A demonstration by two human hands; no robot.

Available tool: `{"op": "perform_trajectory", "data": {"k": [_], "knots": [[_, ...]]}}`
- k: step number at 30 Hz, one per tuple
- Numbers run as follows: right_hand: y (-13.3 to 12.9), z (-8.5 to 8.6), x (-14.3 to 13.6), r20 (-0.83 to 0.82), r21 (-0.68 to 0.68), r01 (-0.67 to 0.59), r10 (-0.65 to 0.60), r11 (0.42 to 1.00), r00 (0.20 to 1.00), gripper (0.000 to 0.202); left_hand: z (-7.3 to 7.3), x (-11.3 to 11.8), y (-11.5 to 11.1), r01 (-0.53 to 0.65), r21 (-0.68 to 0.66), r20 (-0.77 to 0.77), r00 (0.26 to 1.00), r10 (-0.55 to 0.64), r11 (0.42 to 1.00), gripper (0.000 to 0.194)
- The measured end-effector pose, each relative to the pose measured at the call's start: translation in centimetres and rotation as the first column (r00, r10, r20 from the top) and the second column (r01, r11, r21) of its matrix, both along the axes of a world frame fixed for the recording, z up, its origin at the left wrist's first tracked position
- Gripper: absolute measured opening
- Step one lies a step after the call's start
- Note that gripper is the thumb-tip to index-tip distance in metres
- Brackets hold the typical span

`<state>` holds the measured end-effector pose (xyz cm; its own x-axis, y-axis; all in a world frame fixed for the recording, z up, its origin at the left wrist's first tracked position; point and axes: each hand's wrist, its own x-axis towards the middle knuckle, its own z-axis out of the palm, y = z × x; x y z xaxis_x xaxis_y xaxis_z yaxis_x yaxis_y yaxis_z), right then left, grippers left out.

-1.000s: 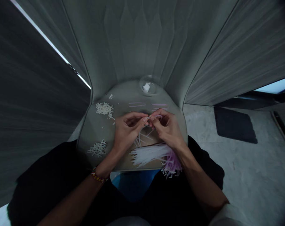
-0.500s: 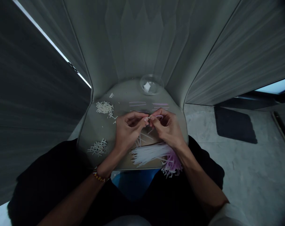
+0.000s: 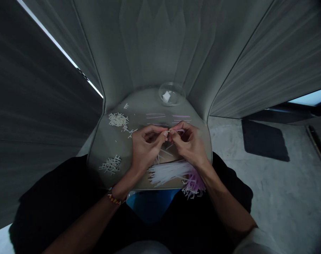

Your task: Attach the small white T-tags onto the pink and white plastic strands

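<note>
My left hand is closed in a pinch, thumb against forefinger, on a tiny pale piece whose kind I cannot make out. Fingertip to fingertip with it, my right hand pinches a thin pink strip that curls over its fingers. Beneath the hands lie loose white strips and a bundle of white strips. By my right wrist is a bunch of pink strips with white ends. Thin pink strips lie in rows beyond my fingers.
The work lies on a grey padded chair seat. Small white branched pieces form a far left pile and a near left pile. A clear round dish holding a white scrap stands near the backrest.
Both hands stay together in the same pinch, with only slight finger movement. The view has shifted a little; the piles, bundle and dish lie as before.
</note>
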<state>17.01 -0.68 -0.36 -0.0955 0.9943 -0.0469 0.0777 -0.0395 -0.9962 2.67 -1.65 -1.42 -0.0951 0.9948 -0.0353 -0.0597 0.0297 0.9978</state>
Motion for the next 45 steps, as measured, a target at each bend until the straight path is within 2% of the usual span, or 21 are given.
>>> {"op": "perform_trajectory", "data": {"k": [6, 12, 21, 28, 31, 36, 42, 45], "knots": [[-0.1, -0.2, -0.2, -0.004, 0.035, 0.010, -0.010, 0.999, 1.000, 0.019, -0.2, 0.3, -0.3, -0.027, 0.050, -0.025, 0.999, 0.028, 0.998, 0.006], [-0.3, -0.2, -0.3, 0.091, 0.082, 0.048, -0.055, 0.996, 0.994, 0.023, -0.1, 0.6, -0.4, -0.069, 0.061, -0.069, 0.995, 0.074, 0.996, 0.005], [-0.5, -0.9, 0.0, 0.163, 0.129, 0.039, -0.060, 0.991, 0.985, 0.015, -0.9, 0.4, -0.6, -0.050, 0.126, -0.170, 0.983, 0.071, 0.991, 0.006], [-0.5, -1.1, 0.3, 0.203, 0.103, -0.007, -0.015, 0.995, 0.979, 0.017, -1.2, -0.3, -0.3, 0.007, 0.168, -0.254, 0.967, 0.036, 0.986, 0.007], [-0.5, -0.7, 0.3, 0.140, 0.099, -0.007, -0.007, 0.995, 0.990, 0.016, -1.0, -0.8, 0.2, 0.041, 0.176, -0.249, 0.968, 0.004, 0.984, 0.007], [-0.5, 0.1, 0.3, 0.072, 0.083, -0.020, 0.014, 0.996, 0.997, 0.017, -0.1, -1.7, 1.1, 0.115, 0.144, -0.145, 0.985, -0.094, 0.983, 0.003], [-0.5, 0.4, 0.3, 0.017, 0.063, -0.057, 0.056, 0.996, 0.998, 0.020, 1.1, -2.7, 1.6, 0.236, 0.065, -0.090, 0.969, -0.230, 0.970, 0.024], [-0.4, 0.6, 0.4, 0.029, 0.061, -0.091, 0.089, 0.994, 0.996, 0.020, 1.2, -3.3, 2.0, 0.300, 0.039, -0.086, 0.951, -0.296, 0.953, 0.016]]}}
